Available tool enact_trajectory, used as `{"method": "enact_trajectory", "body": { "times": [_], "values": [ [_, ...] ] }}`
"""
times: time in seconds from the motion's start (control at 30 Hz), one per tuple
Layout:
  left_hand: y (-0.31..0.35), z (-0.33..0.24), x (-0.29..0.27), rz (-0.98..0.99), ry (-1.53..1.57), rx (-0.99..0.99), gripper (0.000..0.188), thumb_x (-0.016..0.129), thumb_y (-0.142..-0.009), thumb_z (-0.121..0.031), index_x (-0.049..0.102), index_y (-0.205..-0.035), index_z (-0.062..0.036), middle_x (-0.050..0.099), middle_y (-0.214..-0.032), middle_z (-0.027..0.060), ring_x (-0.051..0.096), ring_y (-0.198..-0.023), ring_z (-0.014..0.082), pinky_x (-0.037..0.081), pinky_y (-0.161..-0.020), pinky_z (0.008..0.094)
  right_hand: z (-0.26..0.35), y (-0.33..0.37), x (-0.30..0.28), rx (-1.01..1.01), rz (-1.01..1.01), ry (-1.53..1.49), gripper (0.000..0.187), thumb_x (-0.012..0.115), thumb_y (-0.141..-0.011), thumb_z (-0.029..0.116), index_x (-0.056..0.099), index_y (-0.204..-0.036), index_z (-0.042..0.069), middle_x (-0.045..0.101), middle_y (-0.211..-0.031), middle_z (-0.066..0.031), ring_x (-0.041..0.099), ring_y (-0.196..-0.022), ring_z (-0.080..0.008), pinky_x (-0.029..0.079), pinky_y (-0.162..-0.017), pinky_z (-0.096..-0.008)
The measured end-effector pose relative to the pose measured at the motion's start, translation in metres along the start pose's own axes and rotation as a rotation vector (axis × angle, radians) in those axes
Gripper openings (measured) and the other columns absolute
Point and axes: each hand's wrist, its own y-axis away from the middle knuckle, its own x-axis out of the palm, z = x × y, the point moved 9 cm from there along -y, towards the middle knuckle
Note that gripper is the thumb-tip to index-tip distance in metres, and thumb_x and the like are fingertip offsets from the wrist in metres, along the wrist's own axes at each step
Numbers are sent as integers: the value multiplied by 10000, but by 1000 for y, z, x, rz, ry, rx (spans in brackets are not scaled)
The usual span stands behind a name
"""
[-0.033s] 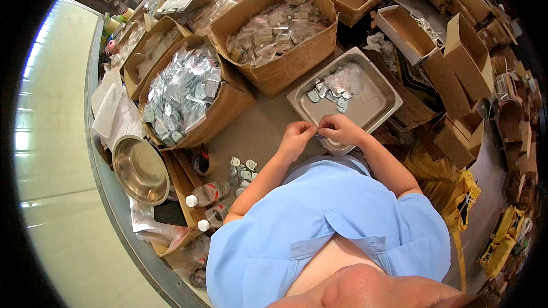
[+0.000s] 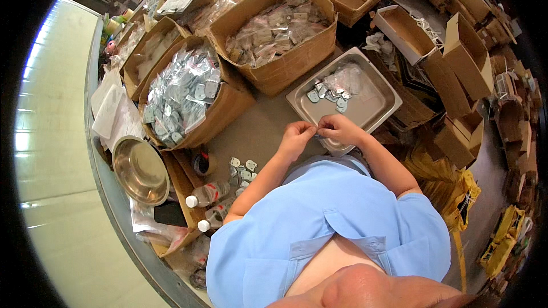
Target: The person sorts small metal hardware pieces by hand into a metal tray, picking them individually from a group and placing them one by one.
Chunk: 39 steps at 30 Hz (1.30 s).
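My left hand and my right hand meet at the near left rim of a metal tray. Both are closed, thumbs and fingertips pinched together and almost touching. Whatever they pinch is too small and too hidden to name. Inside the tray, just beyond my right hand, lie several small grey metal plates with holes and a crumpled clear plastic bag. More such plates lie loose on the table beside my left forearm.
Left of my hands stands a carton heaped with bagged metal plates; beyond it, another carton of bagged parts. A round metal bowl, two plastic bottles and a roll of tape sit at left. Open cardboard boxes crowd the right.
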Motion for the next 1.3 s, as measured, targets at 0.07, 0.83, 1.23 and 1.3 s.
{"method": "enact_trajectory", "body": {
  "times": [0.07, 0.83, 1.23, 1.3],
  "values": [
    [1, 0, 0, 18, -21, -23, 181, 624, -849, -166, 636, -849, 15, 568, -697, -18, 450, -604, 53, 348, -518, 218, -5, -2, 4, -18, 1, -30, 201, 631, -796, 180, 598, -836, -15, 596, -698, -96, 534, -641, -156, 439, -600, -314],
    [-10, 0, 5, 70, -130, -104, 213, 644, -797, -228, 640, -793, -15, 572, -665, -10, 460, -535, 56, 326, -458, 203, -27, -1, 9, 90, 123, -355, 183, 601, -860, 187, 595, -874, 4, 570, -778, 22, 499, -728, -84, 415, -660, -238],
    [-12, -9, 4, 96, -59, 11, 140, 615, -821, -115, 644, -851, 19, 600, -737, -7, 511, -661, 65, 408, -589, 218, -19, 0, -1, 96, 91, -269, 143, 591, -843, 165, 579, -887, 30, 544, -775, 33, 484, -725, -65, 402, -646, -225],
    [-13, -12, 8, 136, -130, 25, 134, 611, -820, -106, 639, -851, 22, 611, -747, 4, 517, -665, 73, 416, -592, 229, -19, -1, 2, 111, 147, -304, 138, 593, -841, 164, 573, -868, 30, 527, -749, 44, 465, -703, -61, 385, -623, -223]
  ]
}}
